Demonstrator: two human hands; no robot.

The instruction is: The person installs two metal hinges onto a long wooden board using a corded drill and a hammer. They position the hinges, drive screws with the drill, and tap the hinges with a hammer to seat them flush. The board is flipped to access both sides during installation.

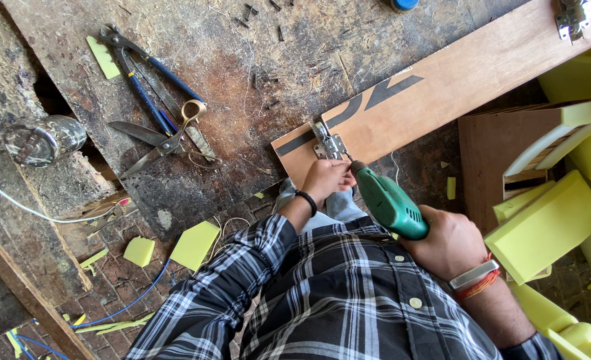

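Head view, only one: right hand (450, 243) clenched round grip of green electric drill (387, 203), bit end angled up-left onto metal hinge (329, 146) at near end of long brown board (442, 83). Left hand (327, 179) curled just beside drill nose, fingertips touching hinge and board edge, steadying; pinching a screw or not, cannot tell, too small. Board lying diagonally across rough, stained worktop (242, 73), one end overhanging toward body, second hinge (571, 18) fixed at far upper-right end. Black stripe marks on board face beside near hinge. Step in hand, judged: fastening near hinge to board, drill tip seated at hinge plate. Next move calls for keeping drill square to plate, firm push down, left fingers kept clear of bit, board held from sliding. On worktop well apart to left: blue-handled pliers (145, 73), big scissors (159, 140) just beside them, loose dark screws (262, 17) scattered near top. Glass jar (42, 139) on its side at far left edge. Yellow foam blocks (549, 227) piled at right, smaller foam scraps (194, 244) on brick floor below worktop, blue and white cables trailing there. Plaid shirt sleeves, black band on left wrist, metal and red-thread bands on right wrist.
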